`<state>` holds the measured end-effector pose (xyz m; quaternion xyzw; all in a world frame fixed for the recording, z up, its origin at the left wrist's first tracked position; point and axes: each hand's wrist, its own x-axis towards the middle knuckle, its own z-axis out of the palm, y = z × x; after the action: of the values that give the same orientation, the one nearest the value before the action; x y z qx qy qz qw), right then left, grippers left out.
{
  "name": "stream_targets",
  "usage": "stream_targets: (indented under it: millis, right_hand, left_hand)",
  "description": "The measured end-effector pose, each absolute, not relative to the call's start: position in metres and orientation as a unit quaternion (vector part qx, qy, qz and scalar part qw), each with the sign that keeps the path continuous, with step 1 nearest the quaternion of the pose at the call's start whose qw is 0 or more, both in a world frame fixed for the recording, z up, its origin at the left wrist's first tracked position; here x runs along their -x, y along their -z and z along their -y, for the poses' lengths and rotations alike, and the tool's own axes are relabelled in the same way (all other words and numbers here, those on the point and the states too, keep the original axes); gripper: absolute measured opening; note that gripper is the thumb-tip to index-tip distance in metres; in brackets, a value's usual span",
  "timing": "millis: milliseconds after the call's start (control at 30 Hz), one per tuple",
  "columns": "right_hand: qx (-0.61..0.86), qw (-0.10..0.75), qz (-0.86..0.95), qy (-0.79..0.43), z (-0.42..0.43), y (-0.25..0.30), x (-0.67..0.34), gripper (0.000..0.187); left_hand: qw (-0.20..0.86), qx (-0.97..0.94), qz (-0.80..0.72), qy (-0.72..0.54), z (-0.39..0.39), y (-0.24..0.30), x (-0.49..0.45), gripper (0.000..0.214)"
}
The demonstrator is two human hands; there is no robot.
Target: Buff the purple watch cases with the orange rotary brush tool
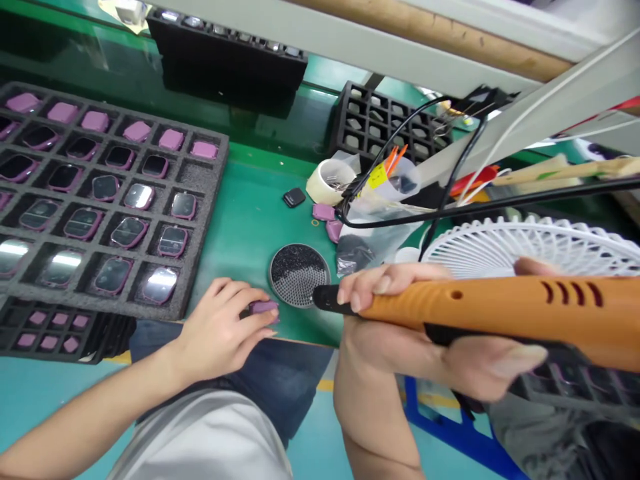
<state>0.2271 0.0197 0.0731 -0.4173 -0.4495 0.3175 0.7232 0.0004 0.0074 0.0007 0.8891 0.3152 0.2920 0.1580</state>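
My left hand (pixel 220 330) rests at the table's front edge, its fingers closed around a small purple watch case (pixel 264 307) that they partly cover. An orange electric screwdriver (pixel 490 307) lies across the right of the view, gripped by my right hand (pixel 415 350). Its black front end points left, over the rim of a round dish (pixel 300 290) with a pitted grey surface and tiny dark pieces at its far side. The tool's bit is too small to make out. Beyond the dish are two purple pieces (pixel 324 212) and a black watch-like part (pixel 294 197).
A foam tray (pixel 205 233) of purple watch cases fills the left. Behind stand a black tray (pixel 345 143), a white tape roll (pixel 320 183) and a clear cup (pixel 407 177). Black cables (pixel 390 220) hang above a white fan guard (pixel 500 243) at right.
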Motion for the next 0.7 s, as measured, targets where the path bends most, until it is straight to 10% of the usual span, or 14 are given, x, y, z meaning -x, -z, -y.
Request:
stream_targets:
  millis: [700]
  right_hand:
    - [0.451, 0.653, 0.462, -0.395, -0.014, -0.068, -0.194, 0.071]
  left_hand:
    - [0.143, -0.889, -0.329, -0.284, -0.006, -0.001, -0.004, 0.013]
